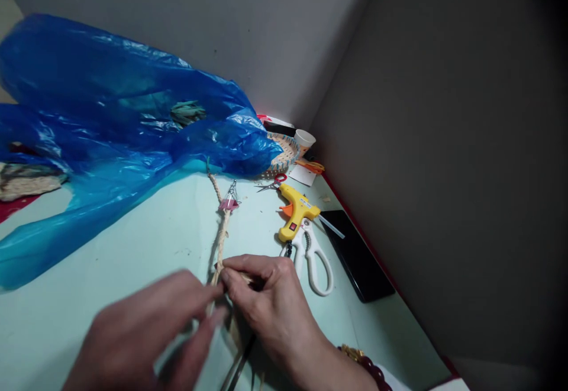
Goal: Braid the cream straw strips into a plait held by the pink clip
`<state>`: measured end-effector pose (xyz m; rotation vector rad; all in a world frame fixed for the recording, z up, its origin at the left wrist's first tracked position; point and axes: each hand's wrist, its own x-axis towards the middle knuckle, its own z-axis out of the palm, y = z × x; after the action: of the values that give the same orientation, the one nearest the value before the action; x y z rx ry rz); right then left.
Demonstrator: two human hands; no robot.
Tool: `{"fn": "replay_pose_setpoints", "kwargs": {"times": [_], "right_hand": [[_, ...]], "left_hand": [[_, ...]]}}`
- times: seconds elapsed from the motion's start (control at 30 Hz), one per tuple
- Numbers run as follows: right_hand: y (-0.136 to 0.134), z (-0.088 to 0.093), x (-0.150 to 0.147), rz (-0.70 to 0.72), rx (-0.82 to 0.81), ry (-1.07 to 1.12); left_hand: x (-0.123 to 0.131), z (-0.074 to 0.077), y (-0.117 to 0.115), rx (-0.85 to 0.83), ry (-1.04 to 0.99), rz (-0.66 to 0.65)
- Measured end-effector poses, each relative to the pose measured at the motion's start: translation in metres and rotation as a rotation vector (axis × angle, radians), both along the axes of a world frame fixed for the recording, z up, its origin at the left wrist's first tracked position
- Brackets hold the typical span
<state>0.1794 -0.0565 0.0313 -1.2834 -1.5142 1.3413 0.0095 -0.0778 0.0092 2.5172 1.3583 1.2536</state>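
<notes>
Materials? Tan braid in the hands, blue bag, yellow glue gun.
Tan braided cord: probably natural fibre like straw or raffia, matte, twisted strands visible; left hand and right hand pinch it. Crumpled blue bag: thin plastic film, glossy, wrinkled, partly see-through. Yellow pistol-shaped glue gun: likely moulded hard plastic, smooth with slight sheen.

On pale green table [133, 243]: blue bag [110, 113], braided rope [220, 243] (pink clip [229, 204] on it), yellow glue gun [296, 213], white shears [317, 264], black phone [357, 255]

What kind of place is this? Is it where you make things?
Most likely a craft corner at a table set against grey walls. A yellow glue gun, white-handled scissors and a woven basket lie on it, and the left hand and right hand pinch a braided cord.
</notes>
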Motion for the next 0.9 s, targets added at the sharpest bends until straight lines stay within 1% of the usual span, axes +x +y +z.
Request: {"fn": "replay_pose_setpoints", "kwargs": {"times": [0.03, 0.07, 0.1, 0.13, 0.17, 0.2, 0.23, 0.3, 0.37, 0.5, 0.57, 0.77, 0.83, 0.9], "right_hand": [[0.000, 0.001, 0.000, -0.011, 0.014, 0.006], [-0.001, 0.001, 0.001, -0.019, 0.030, 0.010], [-0.001, 0.002, 0.001, -0.019, 0.044, 0.018], [-0.001, 0.002, 0.001, -0.013, 0.055, 0.032], [-0.001, 0.002, 0.002, -0.006, 0.062, 0.053], [-0.001, 0.003, 0.002, 0.008, 0.065, 0.077], [-0.001, 0.003, 0.003, 0.024, 0.067, 0.096], [-0.001, 0.003, 0.004, 0.034, 0.080, 0.079], [-0.002, 0.003, 0.005, 0.027, 0.086, -0.008], [-0.005, 0.005, 0.007, 0.017, 0.074, -0.137], [-0.006, 0.005, 0.008, 0.005, 0.074, -0.143], [-0.005, 0.002, 0.010, 0.016, 0.094, -0.094], [-0.005, 0.003, 0.012, 0.036, 0.099, -0.140], [-0.005, 0.006, 0.015, 0.067, 0.100, -0.236]], "left_hand": [[-0.003, 0.005, 0.008, -0.182, -0.084, -0.003], [-0.005, 0.009, 0.017, -0.366, -0.168, 0.021], [-0.005, 0.014, 0.025, -0.627, -0.277, 0.079], [-0.005, 0.019, 0.032, -0.886, -0.389, 0.002], [-0.003, 0.023, 0.037, -1.037, -0.495, -0.044], [-0.001, 0.027, 0.041, -1.151, -0.582, -0.089], [0.001, 0.029, 0.043, -1.204, -0.645, -0.134], [0.004, 0.029, 0.042, -1.222, -0.709, -0.163], [0.006, 0.026, 0.037, -1.250, -0.750, -0.144], [0.011, 0.015, 0.030, -1.316, -0.880, 0.027], [0.012, 0.012, 0.029, -1.324, -0.907, 0.053], [0.009, 0.010, 0.034, -1.378, -0.824, -0.028], [0.006, 0.009, 0.035, -1.374, -0.790, -0.045], [0.004, 0.007, 0.034, -1.363, -0.770, -0.029]]}}
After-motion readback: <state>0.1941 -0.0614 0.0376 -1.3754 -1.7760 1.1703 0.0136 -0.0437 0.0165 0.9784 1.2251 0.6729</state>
